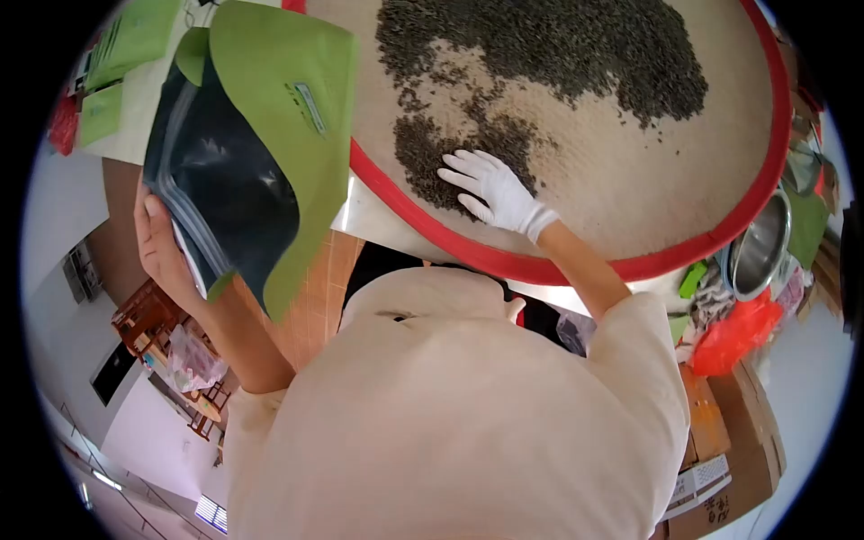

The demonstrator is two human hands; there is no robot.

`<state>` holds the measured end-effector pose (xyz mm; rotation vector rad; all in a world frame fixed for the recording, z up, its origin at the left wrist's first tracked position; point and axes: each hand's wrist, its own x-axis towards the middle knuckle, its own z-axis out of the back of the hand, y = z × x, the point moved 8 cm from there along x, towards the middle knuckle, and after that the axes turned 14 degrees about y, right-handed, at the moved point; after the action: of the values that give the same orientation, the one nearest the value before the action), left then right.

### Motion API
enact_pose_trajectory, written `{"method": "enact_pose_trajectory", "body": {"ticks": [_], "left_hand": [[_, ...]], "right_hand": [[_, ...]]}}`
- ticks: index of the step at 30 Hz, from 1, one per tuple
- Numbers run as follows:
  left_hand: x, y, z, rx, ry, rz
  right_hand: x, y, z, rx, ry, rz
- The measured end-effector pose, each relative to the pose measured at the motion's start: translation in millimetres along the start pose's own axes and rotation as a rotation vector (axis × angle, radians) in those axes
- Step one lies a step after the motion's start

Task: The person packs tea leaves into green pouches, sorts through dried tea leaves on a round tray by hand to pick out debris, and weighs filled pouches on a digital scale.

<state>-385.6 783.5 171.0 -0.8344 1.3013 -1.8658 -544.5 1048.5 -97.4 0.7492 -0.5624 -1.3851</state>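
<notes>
My left hand (165, 245) grips the side of a green zip-top pouch (315, 171). The pouch's mouth gapes wide, showing a dark, shiny lining; its far fingers are hidden behind it. On a large round tray (684, 171) with a red rim, my right hand (495, 191), in a white glove, rests palm down with fingers spread. It touches a small heap of dark dried leaves (416, 162), like loose tea. A bigger pile of the same leaves (558, 45) covers the far part of the tray.
More green pouches (130, 40) lie at the upper left. Right of the tray are a metal bowl (760, 247), a red plastic bag (738, 333) and cardboard boxes (742, 432). Wooden furniture (148, 324) stands on the left, beyond my arm.
</notes>
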Motion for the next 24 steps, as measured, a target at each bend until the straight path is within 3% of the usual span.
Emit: {"method": "enact_pose_trajectory", "body": {"ticks": [1,4,5,7,9,13,16,19,24], "left_hand": [[1,0,-6,-0.034,0.000,-0.006],[6,-1,-16,-0.073,0.042,-0.010],[8,-4,-20,-0.121,0.084,-0.035],[12,-3,-21,-0.137,0.167,-0.041],[12,-10,-25,-0.073,0.095,-0.071],[11,-10,-38,-0.099,0.097,-0.064],[12,-2,-42,-0.148,0.156,-0.027],[9,-2,-46,-0.088,0.105,0.007],[6,-4,-50,-0.121,0.142,-0.017]], "right_hand": [[-12,-3,0,0.002,0.004,-0.018],[-53,-48,35,-0.034,-0.403,-0.357],[-62,-63,41,-0.107,-0.475,-0.511],[-60,-85,42,-0.204,-0.515,-0.597],[-37,-81,30,-0.242,-0.404,-0.521],[7,-36,9,0.232,-0.232,-0.182],[-2,-2,-1,0.078,-0.212,-0.116],[-44,3,20,-0.017,-0.194,-0.225],[-96,-37,-12,-0.100,-0.142,-0.394]]}}
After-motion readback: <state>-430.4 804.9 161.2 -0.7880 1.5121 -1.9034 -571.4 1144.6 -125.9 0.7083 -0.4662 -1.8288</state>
